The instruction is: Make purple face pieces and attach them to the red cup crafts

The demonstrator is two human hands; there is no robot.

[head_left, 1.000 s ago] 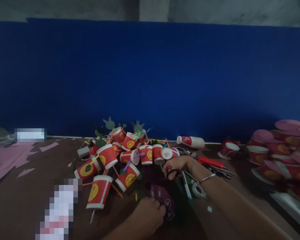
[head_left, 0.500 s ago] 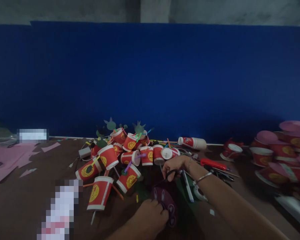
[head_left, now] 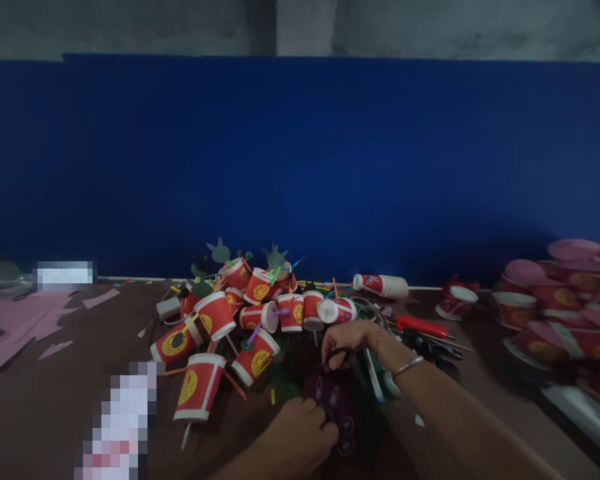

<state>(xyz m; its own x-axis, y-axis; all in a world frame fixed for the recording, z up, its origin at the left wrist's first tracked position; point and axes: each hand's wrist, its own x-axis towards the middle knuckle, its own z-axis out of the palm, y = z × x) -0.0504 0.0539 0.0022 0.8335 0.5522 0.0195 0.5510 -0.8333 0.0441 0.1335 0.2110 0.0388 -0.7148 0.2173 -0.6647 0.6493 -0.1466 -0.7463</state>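
Note:
Low in the middle of the view, my left hand [head_left: 303, 430] lies with curled fingers at the left edge of a dark purple sheet of paper [head_left: 333, 395], gripping it. Pale outlines of ear-like and rounded shapes are drawn on the sheet. Just beyond its top edge, my right hand [head_left: 347, 341] is closed around black-handled scissors [head_left: 338, 353]; their blades are hard to make out against the dark paper. A red and white paper cup [head_left: 338, 309] lies right behind my right hand. A bracelet sits on the right wrist.
Several red paper cups [head_left: 215, 315] with straws and cut-outs crowd the left centre. A white marker [head_left: 374, 375], a roll of tape [head_left: 393, 385] and a red-handled tool [head_left: 423, 326] lie right of my hand. Pink paper [head_left: 15, 327] is far left; pink-topped cups [head_left: 563, 297] stand right.
My right hand has moved slightly with the scissors, and their blades show less than before. The purple sheet sits at a slightly different angle. My left hand stays nearly in place.

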